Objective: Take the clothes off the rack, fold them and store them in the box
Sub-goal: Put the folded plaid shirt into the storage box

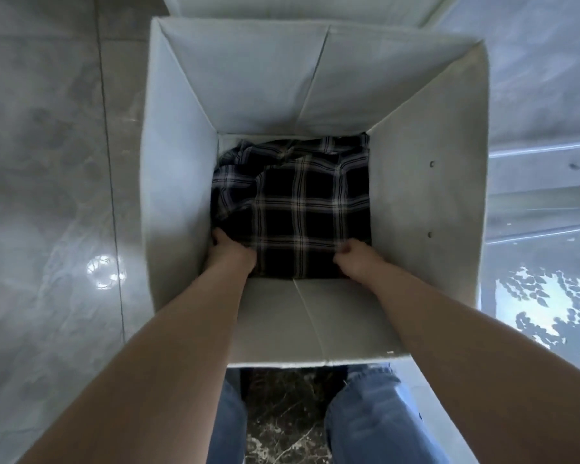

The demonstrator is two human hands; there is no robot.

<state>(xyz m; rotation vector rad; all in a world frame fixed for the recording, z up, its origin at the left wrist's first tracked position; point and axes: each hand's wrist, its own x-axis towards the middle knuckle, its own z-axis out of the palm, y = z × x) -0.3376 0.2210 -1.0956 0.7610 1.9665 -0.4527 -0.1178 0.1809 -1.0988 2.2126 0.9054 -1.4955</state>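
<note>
A folded dark plaid shirt (295,202) with white and blue stripes lies on the bottom of a deep white fabric box (178,155), filling most of its floor. Both my arms reach down into the box. My left hand (230,252) grips the shirt's near left corner, fingers curled under the cloth. My right hand (354,257) grips the near right edge of the shirt in the same way. The shirt's far left part is rumpled. No rack is in view.
The box stands on a glossy grey tiled floor (47,162). A second white box edge (298,5) shows beyond the far wall. My legs in blue jeans (365,416) stand at the near side, on a dark marbled strip. Bright window reflections lie on the floor at right.
</note>
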